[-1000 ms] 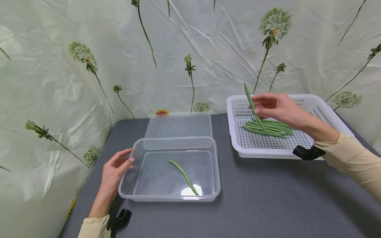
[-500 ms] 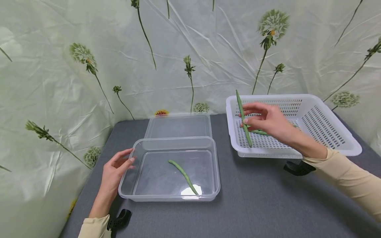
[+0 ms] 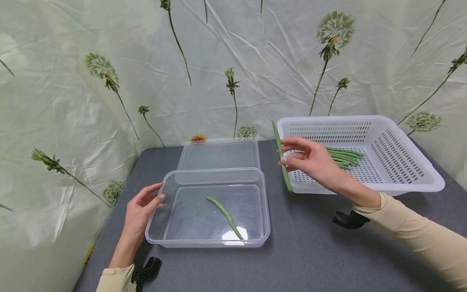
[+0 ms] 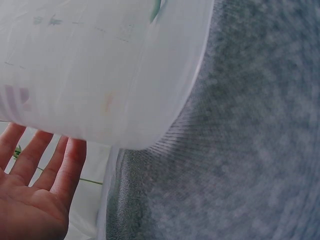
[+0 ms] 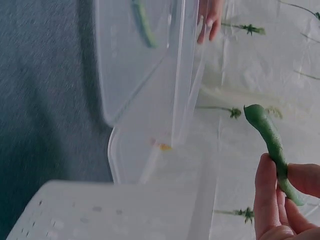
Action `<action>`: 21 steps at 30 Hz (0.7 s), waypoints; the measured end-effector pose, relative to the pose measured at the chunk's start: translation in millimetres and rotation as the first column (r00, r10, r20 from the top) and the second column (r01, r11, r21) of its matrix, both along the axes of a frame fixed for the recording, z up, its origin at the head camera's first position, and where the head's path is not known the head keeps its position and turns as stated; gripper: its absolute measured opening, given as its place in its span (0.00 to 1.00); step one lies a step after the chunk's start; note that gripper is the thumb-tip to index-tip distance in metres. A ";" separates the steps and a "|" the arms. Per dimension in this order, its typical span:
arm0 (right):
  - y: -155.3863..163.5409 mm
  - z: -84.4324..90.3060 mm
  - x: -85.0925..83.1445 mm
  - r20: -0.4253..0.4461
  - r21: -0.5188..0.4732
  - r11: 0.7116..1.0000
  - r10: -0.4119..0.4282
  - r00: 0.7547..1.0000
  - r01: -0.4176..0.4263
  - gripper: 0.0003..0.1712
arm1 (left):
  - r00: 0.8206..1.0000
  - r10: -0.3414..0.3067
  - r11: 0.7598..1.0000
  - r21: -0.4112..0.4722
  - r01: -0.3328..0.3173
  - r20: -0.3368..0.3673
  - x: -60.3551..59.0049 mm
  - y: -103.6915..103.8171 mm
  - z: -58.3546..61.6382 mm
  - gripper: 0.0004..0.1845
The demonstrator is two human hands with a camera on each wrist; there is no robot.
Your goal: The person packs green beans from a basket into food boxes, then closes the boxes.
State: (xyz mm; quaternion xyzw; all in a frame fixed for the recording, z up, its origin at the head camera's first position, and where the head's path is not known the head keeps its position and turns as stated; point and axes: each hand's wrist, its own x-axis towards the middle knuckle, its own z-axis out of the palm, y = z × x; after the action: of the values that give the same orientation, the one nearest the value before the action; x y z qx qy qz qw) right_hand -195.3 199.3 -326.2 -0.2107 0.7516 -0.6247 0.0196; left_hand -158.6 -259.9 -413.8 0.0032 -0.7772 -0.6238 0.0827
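From the head camera, my right hand (image 3: 310, 162) pinches a long green bean pod (image 3: 281, 158) between thumb and fingers, above the grey table (image 3: 328, 251) in the gap between the white perforated plastic basket (image 3: 401, 162) and the clear rectangular plastic container (image 3: 208, 207). The pod stands nearly upright, its long axis running 12 to 6. The container lies at about 8 o'clock from that hand, with one curved green bean (image 3: 225, 215) already inside. My left hand (image 3: 140, 211) rests with relaxed, spread fingers against the container's 9 o'clock wall.

At the left wrist, straight fingers (image 4: 30, 165) sit just beside the container wall (image 4: 100, 70).

At the right wrist, fingertips (image 5: 272, 200) grip the pod's lower part, its tip free.
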 end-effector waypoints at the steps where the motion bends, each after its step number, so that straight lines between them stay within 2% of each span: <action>1: -3.2 -0.3 0.1 0.008 -0.005 1.000 0.005 1.000 -0.005 0.26 | 1.000 0.001 1.000 -0.003 -0.001 0.000 0.2 -0.2 -0.2 0.23; 5: -16.5 -2.5 1.4 0.044 -0.018 1.000 0.025 0.999 -0.024 0.26 | 1.000 -0.003 1.000 0.005 0.003 0.004 0.0 -0.5 -0.8 0.22; 15: -59.4 -17.0 10.5 0.116 -0.058 0.990 0.136 0.984 -0.130 0.26 | 1.000 0.002 1.000 0.017 -0.002 0.005 -0.2 -0.1 0.3 0.23; 21: -80.6 -27.0 13.3 0.145 -0.032 0.988 0.157 0.977 -0.154 0.23 | 1.000 0.001 1.000 0.010 -0.001 0.009 -0.8 -0.3 0.1 0.23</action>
State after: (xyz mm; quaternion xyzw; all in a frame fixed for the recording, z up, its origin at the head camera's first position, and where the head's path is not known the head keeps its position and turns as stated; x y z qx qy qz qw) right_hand -182.0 118.7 -353.1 -0.2224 0.7231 -0.6426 0.1213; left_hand -159.4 -260.2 -413.7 0.0067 -0.7746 -0.6274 0.0794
